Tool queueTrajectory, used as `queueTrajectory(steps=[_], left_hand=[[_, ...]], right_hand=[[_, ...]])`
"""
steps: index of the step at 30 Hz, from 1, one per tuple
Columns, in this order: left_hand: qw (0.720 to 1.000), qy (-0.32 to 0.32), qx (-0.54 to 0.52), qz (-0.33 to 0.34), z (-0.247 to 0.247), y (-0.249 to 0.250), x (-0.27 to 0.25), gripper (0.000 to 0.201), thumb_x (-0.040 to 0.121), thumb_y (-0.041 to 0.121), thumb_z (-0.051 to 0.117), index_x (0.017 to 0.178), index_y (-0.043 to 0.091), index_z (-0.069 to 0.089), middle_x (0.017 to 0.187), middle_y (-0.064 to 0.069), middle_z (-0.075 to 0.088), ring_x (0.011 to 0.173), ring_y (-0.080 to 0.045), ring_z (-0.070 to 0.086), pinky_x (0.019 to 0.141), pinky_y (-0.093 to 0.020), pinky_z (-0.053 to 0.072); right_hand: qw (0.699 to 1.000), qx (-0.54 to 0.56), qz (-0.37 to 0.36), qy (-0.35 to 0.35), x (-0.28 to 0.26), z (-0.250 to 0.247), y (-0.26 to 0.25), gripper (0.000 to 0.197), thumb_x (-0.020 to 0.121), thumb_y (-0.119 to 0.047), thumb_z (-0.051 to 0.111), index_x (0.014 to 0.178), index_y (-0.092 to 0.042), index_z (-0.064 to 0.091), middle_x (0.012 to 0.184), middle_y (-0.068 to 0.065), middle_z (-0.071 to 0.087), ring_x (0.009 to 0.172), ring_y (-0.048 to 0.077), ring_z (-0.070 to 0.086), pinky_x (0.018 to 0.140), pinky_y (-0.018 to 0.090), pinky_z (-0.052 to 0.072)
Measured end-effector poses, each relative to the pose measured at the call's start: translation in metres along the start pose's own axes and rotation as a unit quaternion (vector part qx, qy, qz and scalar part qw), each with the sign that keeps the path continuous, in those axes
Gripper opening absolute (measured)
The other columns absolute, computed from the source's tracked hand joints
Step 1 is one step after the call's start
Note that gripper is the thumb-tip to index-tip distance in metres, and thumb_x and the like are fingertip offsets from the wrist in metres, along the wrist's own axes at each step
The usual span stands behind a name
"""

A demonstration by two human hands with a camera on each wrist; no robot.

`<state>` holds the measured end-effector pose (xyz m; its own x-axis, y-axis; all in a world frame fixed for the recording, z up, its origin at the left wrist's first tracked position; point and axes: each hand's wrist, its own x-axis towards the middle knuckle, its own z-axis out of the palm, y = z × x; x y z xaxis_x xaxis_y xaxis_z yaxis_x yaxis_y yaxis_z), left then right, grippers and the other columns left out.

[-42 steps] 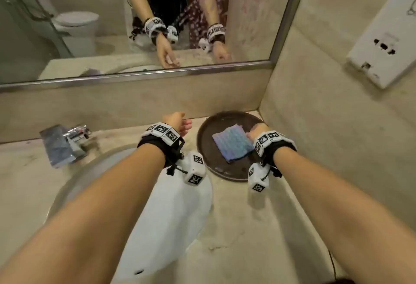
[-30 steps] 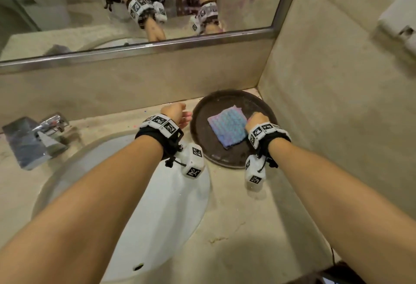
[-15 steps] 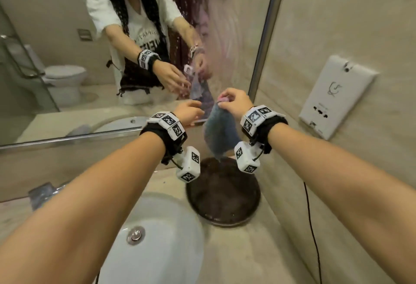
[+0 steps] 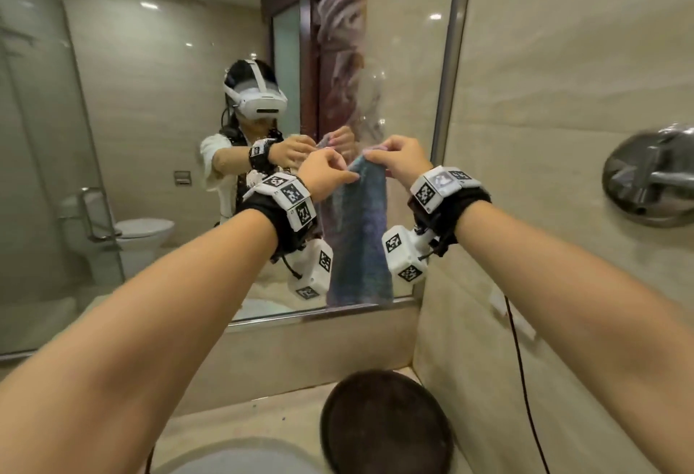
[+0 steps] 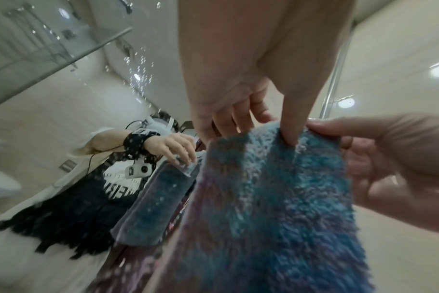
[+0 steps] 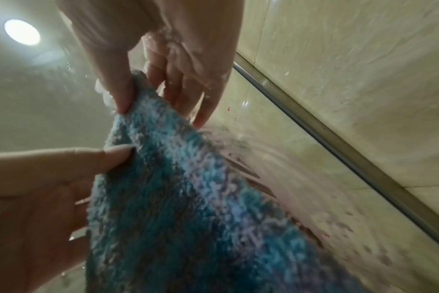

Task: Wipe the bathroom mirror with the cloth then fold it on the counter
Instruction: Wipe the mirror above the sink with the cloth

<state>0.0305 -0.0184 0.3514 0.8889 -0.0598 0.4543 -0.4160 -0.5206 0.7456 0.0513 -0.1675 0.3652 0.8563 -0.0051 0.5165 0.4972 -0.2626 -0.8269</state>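
Observation:
A fuzzy blue and purple cloth (image 4: 360, 233) hangs unfolded in front of the lower right part of the mirror (image 4: 169, 98). My left hand (image 4: 330, 173) pinches its top left corner and my right hand (image 4: 394, 158) pinches the top right corner, the two close together. In the left wrist view the left hand (image 5: 266, 132) has its thumb pressed into the cloth (image 5: 276, 198). Seen from the right wrist, the right hand (image 6: 153, 99) nips the cloth (image 6: 176, 188) edge just off the glass. Pinkish smears (image 4: 345, 60) cover the mirror above the hands.
Below the hands, a dark round tray (image 4: 383, 428) lies bare on the beige counter (image 4: 244, 424), with the white sink (image 4: 233, 462) to its left. The tiled side wall at the right carries a chrome fitting (image 4: 649, 176) and a black cable (image 4: 518, 361).
My right hand lifted the folded cloth off the tray. It has fallen open, my left hand has taken its other top corner, and both hands have risen to the mirror.

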Motion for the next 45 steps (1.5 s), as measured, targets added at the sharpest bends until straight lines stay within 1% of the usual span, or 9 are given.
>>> queueTrajectory(steps=[5,8,15,21,28,35,39,42,45], left_hand=[[0.999,0.016,-0.025,0.025,-0.021,0.015,0.011,0.033,0.078,0.01,0.072,0.06,0.018,0.046,0.063,0.001,0.052,0.065,-0.013,0.051,0.062,-0.02,0.042],[0.998,-0.003,-0.036,0.048,-0.028,0.028,0.01,0.016,0.08,0.009,0.072,0.083,0.011,0.056,0.079,0.001,0.058,0.069,-0.005,0.054,0.058,-0.007,0.043],[0.998,-0.054,-0.03,0.024,-0.028,0.039,0.014,0.04,0.083,0.016,0.069,0.119,0.007,0.056,0.111,-0.007,0.063,0.104,-0.017,0.06,0.095,-0.03,0.048],[0.999,0.007,-0.031,0.041,-0.029,0.051,0.015,0.008,0.086,0.014,0.066,0.08,0.011,0.06,0.07,0.004,0.054,0.064,-0.006,0.05,0.047,-0.004,0.039],[0.985,0.001,-0.17,0.017,-0.044,0.063,0.024,0.018,0.092,0.007,0.052,0.077,0.016,0.051,0.077,-0.002,0.053,0.073,-0.012,0.05,0.068,-0.023,0.04],[0.995,0.011,-0.088,0.033,-0.046,0.067,0.035,0.018,0.091,0.008,0.054,0.078,0.021,0.052,0.079,0.0,0.053,0.075,-0.012,0.052,0.065,-0.021,0.043],[0.998,0.022,-0.041,0.044,-0.056,0.077,0.045,0.009,0.089,0.009,0.057,0.091,0.018,0.057,0.085,-0.003,0.059,0.088,-0.021,0.059,0.084,-0.036,0.05],[0.997,0.015,-0.018,0.069,-0.069,0.086,0.055,0.023,0.089,0.001,0.052,0.11,0.006,0.061,0.087,-0.003,0.059,0.084,-0.015,0.057,0.078,-0.024,0.049],[0.994,0.036,-0.031,0.103,-0.081,0.096,0.069,0.028,0.088,-0.007,0.047,0.11,0.001,0.063,0.089,-0.008,0.059,0.08,-0.016,0.055,0.08,-0.028,0.049]], right_hand=[[0.997,0.045,-0.037,0.047,0.006,0.001,-0.016,0.037,0.08,-0.005,0.069,0.057,-0.017,0.043,0.057,-0.002,0.044,0.054,0.006,0.043,0.055,0.019,0.038],[0.996,0.041,-0.068,0.027,0.007,0.0,-0.025,0.029,0.081,-0.007,0.069,0.062,-0.014,0.049,0.062,-0.002,0.05,0.061,0.007,0.047,0.061,0.018,0.043],[0.996,0.03,-0.084,-0.011,0.016,-0.004,-0.051,0.033,0.082,-0.014,0.07,0.06,-0.015,0.045,0.062,0.002,0.049,0.056,0.007,0.048,0.051,0.013,0.042],[0.996,-0.008,-0.091,0.015,0.026,-0.007,-0.054,0.031,0.082,-0.018,0.07,0.058,-0.015,0.051,0.058,0.0,0.053,0.048,0.003,0.048,0.05,0.015,0.04],[0.996,-0.038,-0.079,-0.015,0.021,-0.012,-0.045,0.025,0.085,-0.032,0.066,0.079,-0.009,0.06,0.065,0.0,0.051,0.057,0.008,0.043,0.045,0.007,0.035],[0.989,-0.055,-0.107,0.082,0.022,-0.007,-0.041,0.017,0.082,-0.016,0.07,0.07,-0.012,0.059,0.057,-0.005,0.051,0.055,0.01,0.046,0.052,0.019,0.038],[0.993,0.09,-0.05,0.061,0.017,0.007,-0.046,0.017,0.089,-0.017,0.061,0.074,-0.014,0.055,0.06,0.004,0.055,0.046,0.011,0.048,0.046,0.025,0.044],[0.992,0.092,-0.06,0.058,0.016,0.024,-0.047,0.013,0.09,-0.012,0.059,0.102,-0.01,0.061,0.093,0.01,0.066,0.08,0.018,0.064,0.078,0.035,0.056],[0.987,-0.03,-0.141,0.077,0.03,0.034,-0.051,0.043,0.091,-0.013,0.055,0.134,-0.01,0.048,0.139,0.007,0.047,0.128,0.019,0.043,0.11,0.038,0.035]])
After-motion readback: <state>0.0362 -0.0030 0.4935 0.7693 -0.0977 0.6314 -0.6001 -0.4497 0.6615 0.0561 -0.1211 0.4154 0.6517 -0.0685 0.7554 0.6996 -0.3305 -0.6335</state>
